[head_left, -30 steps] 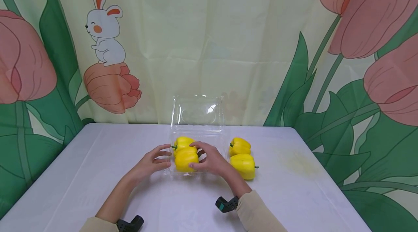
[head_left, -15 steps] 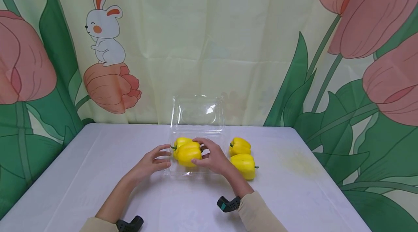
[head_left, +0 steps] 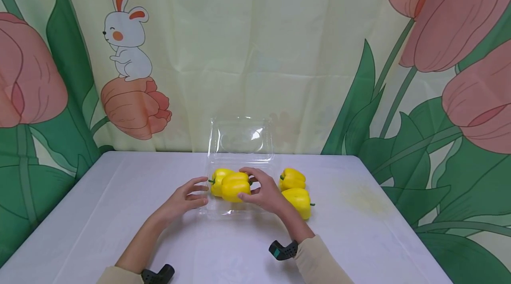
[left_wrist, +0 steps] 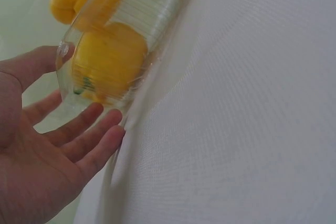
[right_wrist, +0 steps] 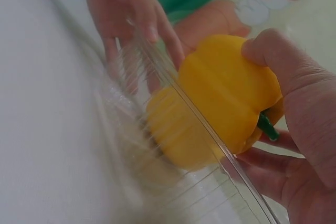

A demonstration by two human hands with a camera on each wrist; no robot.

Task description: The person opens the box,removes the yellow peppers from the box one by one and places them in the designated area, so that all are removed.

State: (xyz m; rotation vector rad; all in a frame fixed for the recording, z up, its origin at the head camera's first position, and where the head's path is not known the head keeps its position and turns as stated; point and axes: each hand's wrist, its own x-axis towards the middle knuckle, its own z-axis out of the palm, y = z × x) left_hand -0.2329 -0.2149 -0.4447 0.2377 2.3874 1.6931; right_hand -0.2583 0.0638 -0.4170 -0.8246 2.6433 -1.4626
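Two hands well apart. Right hand (head_left: 264, 191) curled round glossy yellow bell pepper with green stem (head_left: 234, 187), above clear shallow plastic box (head_left: 224, 207) between hands. Left hand (head_left: 189, 196), fingers loosely spread, at near side wall of box; this wall stands between it and second yellow bell pepper (head_left: 217, 182). Clear raised lid (head_left: 241, 138) behind both hands. To right of right hand, two more yellow bell peppers (head_left: 297, 199) on white tablecloth (head_left: 339, 239); I see right forearm (head_left: 293, 222) partly covering nearer one.

Tulip-printed curtain (head_left: 303, 53) behind a white-covered table (head_left: 367, 235)
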